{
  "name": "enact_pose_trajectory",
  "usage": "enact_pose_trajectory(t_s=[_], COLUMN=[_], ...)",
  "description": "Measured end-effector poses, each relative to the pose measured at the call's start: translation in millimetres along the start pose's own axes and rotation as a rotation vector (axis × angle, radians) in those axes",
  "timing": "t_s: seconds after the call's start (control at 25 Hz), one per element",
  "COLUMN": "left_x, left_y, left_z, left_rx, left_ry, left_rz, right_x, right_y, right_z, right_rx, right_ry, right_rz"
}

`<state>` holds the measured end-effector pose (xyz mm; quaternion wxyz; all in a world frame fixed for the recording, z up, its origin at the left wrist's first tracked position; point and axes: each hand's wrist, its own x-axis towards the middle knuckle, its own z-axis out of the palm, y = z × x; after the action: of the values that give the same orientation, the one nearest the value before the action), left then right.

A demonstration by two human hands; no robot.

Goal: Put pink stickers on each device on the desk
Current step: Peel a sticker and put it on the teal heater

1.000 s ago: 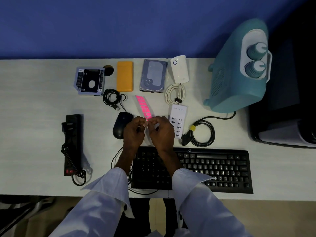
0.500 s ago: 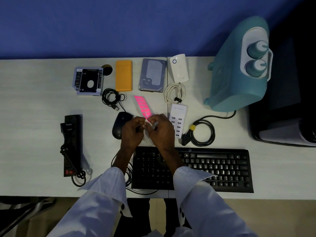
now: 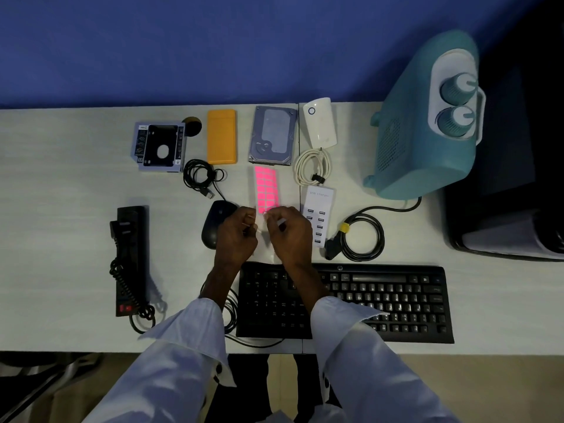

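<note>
Sticker sheet pinched by left hand, right hand.

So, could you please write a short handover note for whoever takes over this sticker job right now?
Left hand and right hand: both pinch the near end of the pink sticker sheet, held between mouse and USB charger.
Done: no device shows a sticker.
Left: peel and stick one on each: those two, keyboard, hard drive, orange case, drive caddy, white adapter, power strip, teal heater.
</note>
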<state>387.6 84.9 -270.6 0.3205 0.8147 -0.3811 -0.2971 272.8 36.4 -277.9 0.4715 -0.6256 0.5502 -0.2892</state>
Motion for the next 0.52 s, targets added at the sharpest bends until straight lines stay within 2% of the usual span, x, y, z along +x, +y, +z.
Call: enact_pose_trajectory(t_s=[0.12,0.28,0.44,0.52], left_x=[0,-2,2,2], left_y=[3,19,48,58], left_z=[1,2,17,26], left_rx=[0.01,0.008,-0.188,-0.169], left_ry=[0.07,0.148,-0.059,-0.102], left_rz=[-0.032,-0.015,-0.024,0.047], right_x=[2,2,5,5], right_y=[-2,-7,-10,-10], right_z=[-2,-21,-43,-56], right_rx=[0.309,0.385,0.43,0.473], right_ry=[0.057,0.088,0.081,0.131], right_rz=[0.248,0.333,0.364,0.372])
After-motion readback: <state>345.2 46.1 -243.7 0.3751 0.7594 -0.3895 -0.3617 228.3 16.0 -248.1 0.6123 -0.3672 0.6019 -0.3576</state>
